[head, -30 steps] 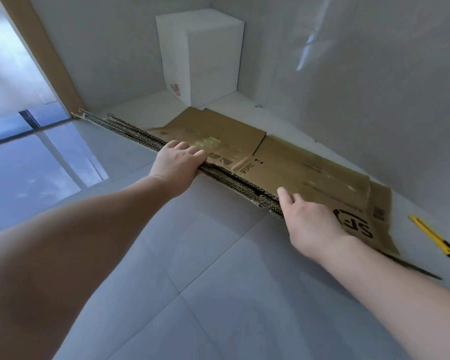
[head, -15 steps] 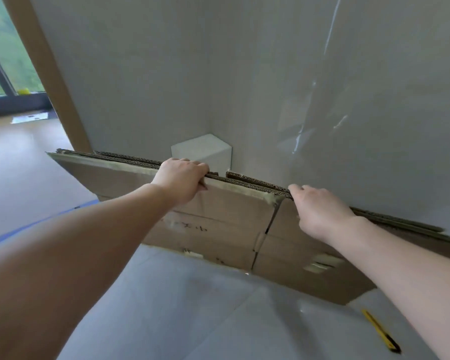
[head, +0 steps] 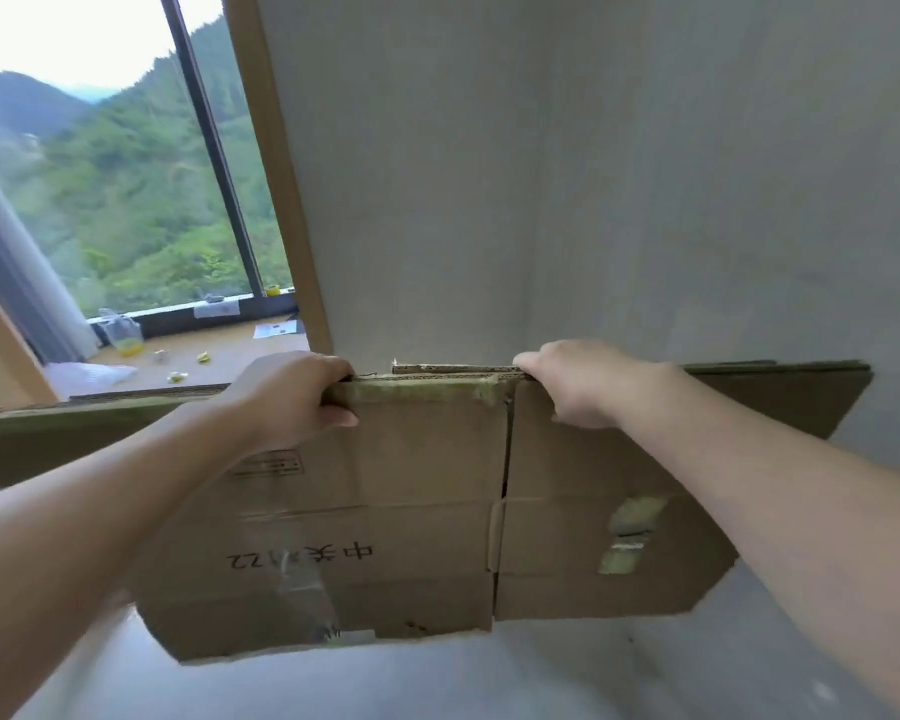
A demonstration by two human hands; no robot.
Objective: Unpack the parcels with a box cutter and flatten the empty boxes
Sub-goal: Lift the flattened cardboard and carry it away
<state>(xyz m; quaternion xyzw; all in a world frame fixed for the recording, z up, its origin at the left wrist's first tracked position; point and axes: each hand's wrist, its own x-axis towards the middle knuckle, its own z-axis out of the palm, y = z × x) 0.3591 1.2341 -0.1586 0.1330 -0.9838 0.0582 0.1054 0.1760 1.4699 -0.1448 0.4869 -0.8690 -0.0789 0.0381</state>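
Both hands, the left hand [head: 294, 397] and the right hand [head: 583, 387], grip the top edge of the flattened cardboard boxes [head: 427, 511], held upright before the wall [head: 541, 174].

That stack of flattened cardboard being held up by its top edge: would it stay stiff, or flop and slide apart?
The flattened cardboard probably stays fairly stiff: its panels hang flat below the left hand and right hand. It may bend at the vertical gap between panels. Several layered edges show on top, so sheets could slip apart if the grip loosens.
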